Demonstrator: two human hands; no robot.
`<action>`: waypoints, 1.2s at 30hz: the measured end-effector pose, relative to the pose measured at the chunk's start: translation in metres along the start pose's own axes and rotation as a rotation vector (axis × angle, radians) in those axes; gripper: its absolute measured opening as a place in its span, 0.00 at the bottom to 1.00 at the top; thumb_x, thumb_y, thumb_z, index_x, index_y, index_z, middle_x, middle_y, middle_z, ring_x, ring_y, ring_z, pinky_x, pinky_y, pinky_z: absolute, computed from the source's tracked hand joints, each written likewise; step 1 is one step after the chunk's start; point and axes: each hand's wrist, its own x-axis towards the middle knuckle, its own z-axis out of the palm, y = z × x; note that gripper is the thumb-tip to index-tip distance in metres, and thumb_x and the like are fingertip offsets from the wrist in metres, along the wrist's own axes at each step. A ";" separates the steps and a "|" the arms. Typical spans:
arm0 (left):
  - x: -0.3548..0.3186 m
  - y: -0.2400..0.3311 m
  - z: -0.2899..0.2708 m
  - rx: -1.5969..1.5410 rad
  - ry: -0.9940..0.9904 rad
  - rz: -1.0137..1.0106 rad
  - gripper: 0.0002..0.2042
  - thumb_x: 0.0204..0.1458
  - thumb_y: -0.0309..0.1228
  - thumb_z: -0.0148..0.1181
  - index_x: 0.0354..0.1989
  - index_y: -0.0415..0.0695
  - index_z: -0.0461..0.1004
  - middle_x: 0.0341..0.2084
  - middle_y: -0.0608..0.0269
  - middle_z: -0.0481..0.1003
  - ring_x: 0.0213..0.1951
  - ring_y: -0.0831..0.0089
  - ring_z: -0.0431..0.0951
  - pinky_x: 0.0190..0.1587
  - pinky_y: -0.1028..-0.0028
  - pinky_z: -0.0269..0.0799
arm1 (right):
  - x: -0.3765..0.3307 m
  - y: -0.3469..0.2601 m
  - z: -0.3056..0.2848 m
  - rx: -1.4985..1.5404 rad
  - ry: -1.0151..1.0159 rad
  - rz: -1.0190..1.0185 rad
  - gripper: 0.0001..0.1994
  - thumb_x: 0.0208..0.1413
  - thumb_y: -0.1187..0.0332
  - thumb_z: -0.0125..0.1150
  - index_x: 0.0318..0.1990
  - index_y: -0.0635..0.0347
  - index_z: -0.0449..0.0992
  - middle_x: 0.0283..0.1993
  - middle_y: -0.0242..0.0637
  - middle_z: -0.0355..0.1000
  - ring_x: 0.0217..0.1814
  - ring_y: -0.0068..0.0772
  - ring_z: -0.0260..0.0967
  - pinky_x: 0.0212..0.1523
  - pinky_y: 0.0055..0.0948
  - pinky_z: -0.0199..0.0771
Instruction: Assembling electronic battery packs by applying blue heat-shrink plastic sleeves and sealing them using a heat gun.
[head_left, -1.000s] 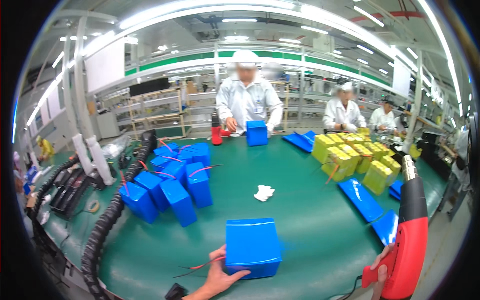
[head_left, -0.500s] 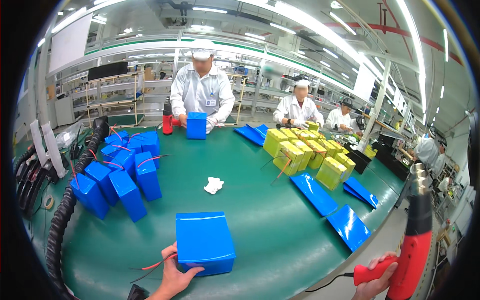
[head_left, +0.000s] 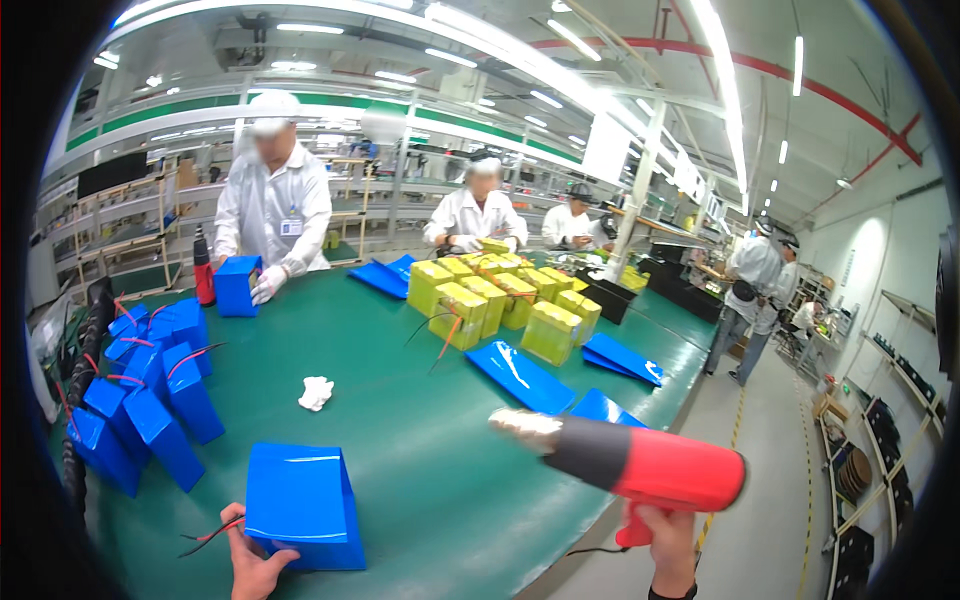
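Head view: at the near edge of the green table [head_left: 430, 500], a blue pack [head_left: 295, 495] is stood at left and steadied by the left hand [head_left: 258, 572], thumb laid on the near side, fingers curled round the left end by the red and black leads [head_left: 215, 535]. That grip is only partly closed. Blue film is already on, but the right end is seen peaked and loose, so judged not yet finished. At right a heat gun [head_left: 690, 470] is held up, handle fully wrapped by the right hand [head_left: 668, 540]; nozzle is pointed left, well apart from the pack. Whether it is running cannot be told. Cord [head_left: 590, 549] is trailed below, judged a possible snag.

Farther left, more blue packs [head_left: 165, 440] are bunched, judged done, with a black hose [head_left: 74, 478] run along their left. A white wad [head_left: 316, 393] is seen mid-table. At right, flat blue wraps [head_left: 520, 378] are laid, one partly hidden by the gun. Beyond, yellow blocks [head_left: 552, 332] are grouped without blue film, judged work left. Far left, another pack [head_left: 235, 290] is handled by a co-worker [head_left: 275, 200]
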 end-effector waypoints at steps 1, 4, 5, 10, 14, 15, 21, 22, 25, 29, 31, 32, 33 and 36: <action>-0.004 -0.006 -0.008 0.072 -0.008 -0.016 0.45 0.47 0.31 0.74 0.69 0.48 0.48 0.56 0.51 0.67 0.56 0.58 0.69 0.58 0.62 0.65 | 0.004 0.002 0.003 -0.167 -0.045 0.023 0.20 0.56 0.67 0.73 0.53 0.65 0.74 0.37 0.40 0.78 0.36 0.32 0.77 0.38 0.34 0.78; -0.011 -0.012 -0.026 0.314 -0.024 -0.071 0.46 0.55 0.45 0.69 0.76 0.45 0.46 0.67 0.39 0.62 0.70 0.43 0.61 0.74 0.49 0.54 | 0.013 0.004 0.026 -0.330 -0.119 0.019 0.19 0.54 0.69 0.76 0.50 0.65 0.77 0.37 0.37 0.80 0.38 0.27 0.78 0.40 0.34 0.80; -0.008 -0.012 -0.025 0.322 -0.021 -0.068 0.46 0.55 0.45 0.69 0.76 0.45 0.46 0.67 0.39 0.62 0.70 0.43 0.61 0.74 0.49 0.54 | 0.017 0.004 0.034 -0.330 -0.159 -0.019 0.18 0.55 0.68 0.76 0.50 0.65 0.77 0.36 0.36 0.80 0.37 0.25 0.78 0.39 0.32 0.80; 0.004 -0.012 -0.003 0.012 0.035 0.126 0.47 0.39 0.17 0.78 0.63 0.51 0.49 0.50 0.64 0.69 0.49 0.72 0.75 0.47 0.73 0.75 | 0.034 0.027 0.054 -0.082 -0.311 0.239 0.16 0.57 0.66 0.74 0.48 0.66 0.78 0.33 0.34 0.79 0.26 0.21 0.76 0.27 0.27 0.80; -0.006 0.008 -0.003 -0.083 0.029 0.047 0.44 0.42 0.15 0.77 0.61 0.51 0.50 0.48 0.62 0.70 0.45 0.72 0.76 0.47 0.72 0.76 | 0.050 0.042 0.071 -0.381 -0.349 0.219 0.18 0.60 0.59 0.72 0.47 0.65 0.79 0.28 0.32 0.77 0.22 0.23 0.75 0.26 0.26 0.78; -0.005 0.012 0.000 -0.083 0.010 0.074 0.43 0.42 0.14 0.76 0.60 0.51 0.50 0.48 0.62 0.70 0.43 0.72 0.76 0.46 0.72 0.76 | 0.052 0.046 0.075 -0.370 -0.370 0.279 0.18 0.60 0.59 0.72 0.47 0.65 0.79 0.28 0.32 0.77 0.23 0.23 0.75 0.26 0.27 0.78; -0.002 0.020 0.006 -0.061 -0.023 0.063 0.45 0.43 0.15 0.77 0.63 0.52 0.50 0.54 0.59 0.67 0.56 0.67 0.70 0.61 0.64 0.67 | 0.057 0.057 0.089 -0.422 -0.371 0.087 0.18 0.56 0.61 0.74 0.49 0.64 0.80 0.30 0.36 0.79 0.22 0.24 0.75 0.24 0.29 0.76; -0.002 0.022 0.009 -0.086 -0.012 0.058 0.45 0.43 0.16 0.78 0.63 0.52 0.50 0.53 0.60 0.67 0.56 0.68 0.71 0.60 0.64 0.68 | 0.059 0.053 0.092 -0.428 -0.395 0.184 0.16 0.56 0.64 0.73 0.47 0.65 0.80 0.28 0.35 0.79 0.23 0.24 0.76 0.23 0.28 0.77; 0.000 0.025 0.011 -0.031 -0.019 0.048 0.44 0.43 0.16 0.78 0.62 0.51 0.51 0.53 0.60 0.67 0.55 0.69 0.71 0.59 0.66 0.69 | 0.061 0.063 0.096 -0.490 -0.335 0.043 0.16 0.57 0.62 0.73 0.44 0.65 0.81 0.26 0.34 0.78 0.22 0.25 0.76 0.23 0.28 0.77; -0.002 0.026 0.009 -0.019 -0.003 0.027 0.44 0.43 0.18 0.79 0.61 0.53 0.51 0.53 0.63 0.67 0.56 0.69 0.70 0.60 0.66 0.68 | 0.068 0.059 0.104 -0.393 -0.385 0.322 0.22 0.55 0.53 0.74 0.47 0.62 0.82 0.27 0.41 0.78 0.22 0.34 0.76 0.31 0.34 0.77; -0.004 0.032 0.013 -0.014 -0.003 -0.006 0.45 0.43 0.21 0.80 0.62 0.55 0.50 0.54 0.65 0.66 0.58 0.69 0.70 0.62 0.65 0.67 | 0.069 0.058 0.104 -0.432 -0.395 0.274 0.22 0.56 0.52 0.74 0.46 0.63 0.82 0.27 0.40 0.78 0.22 0.33 0.76 0.30 0.34 0.77; -0.004 0.036 0.016 -0.047 0.007 -0.016 0.43 0.43 0.18 0.78 0.61 0.53 0.50 0.53 0.63 0.67 0.55 0.70 0.71 0.58 0.67 0.70 | 0.070 0.058 0.104 -0.487 -0.411 0.211 0.23 0.56 0.51 0.73 0.46 0.64 0.82 0.26 0.38 0.78 0.21 0.32 0.76 0.29 0.33 0.78; -0.004 0.039 0.017 -0.079 0.025 -0.023 0.41 0.44 0.15 0.76 0.59 0.51 0.50 0.52 0.61 0.67 0.53 0.71 0.72 0.54 0.68 0.73 | 0.070 0.056 0.105 -0.417 -0.442 0.288 0.23 0.57 0.51 0.73 0.45 0.65 0.82 0.24 0.36 0.78 0.20 0.30 0.76 0.28 0.32 0.78; -0.005 0.031 0.011 -0.055 0.018 0.000 0.41 0.44 0.14 0.75 0.59 0.52 0.50 0.52 0.61 0.67 0.51 0.70 0.73 0.50 0.69 0.75 | 0.066 0.050 0.107 -0.439 -0.455 0.323 0.24 0.56 0.50 0.73 0.45 0.64 0.82 0.23 0.36 0.77 0.20 0.30 0.76 0.27 0.32 0.77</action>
